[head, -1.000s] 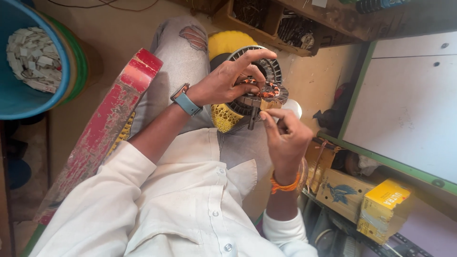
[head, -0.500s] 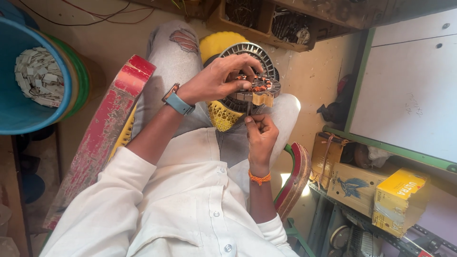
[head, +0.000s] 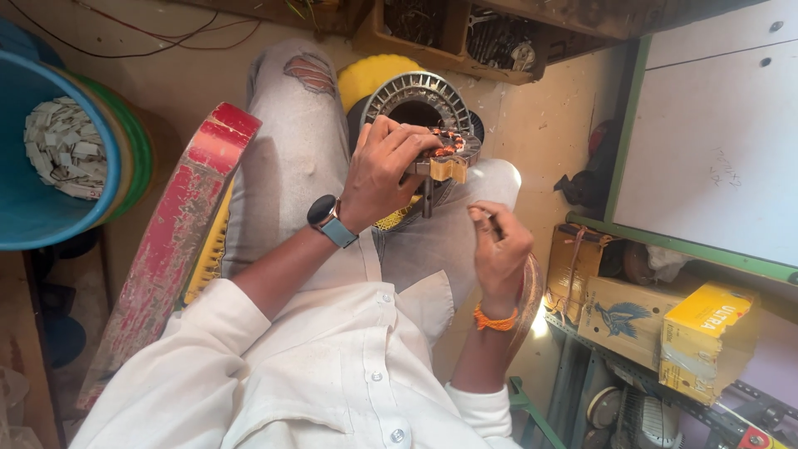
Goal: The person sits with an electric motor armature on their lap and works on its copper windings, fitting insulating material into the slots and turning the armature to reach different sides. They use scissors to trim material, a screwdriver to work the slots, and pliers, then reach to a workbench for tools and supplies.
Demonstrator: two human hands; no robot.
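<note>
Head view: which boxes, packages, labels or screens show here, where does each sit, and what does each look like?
Yellow carton: lower right on the metal shelf, rectangular, dark print on its side.
Brown cardboard box: left of the yellow carton, rectangular, with a dark bird picture.
Smaller brown box: behind it, open-topped.
Smartwatch: on the left hand wrist, round dark face, blue strap.

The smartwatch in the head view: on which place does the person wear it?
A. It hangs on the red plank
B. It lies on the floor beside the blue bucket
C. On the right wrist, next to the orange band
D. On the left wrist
D: the smartwatch sits on the wrist of the left hand, which grips the round motor stator; the right hand has only an orange band at its wrist.
</note>
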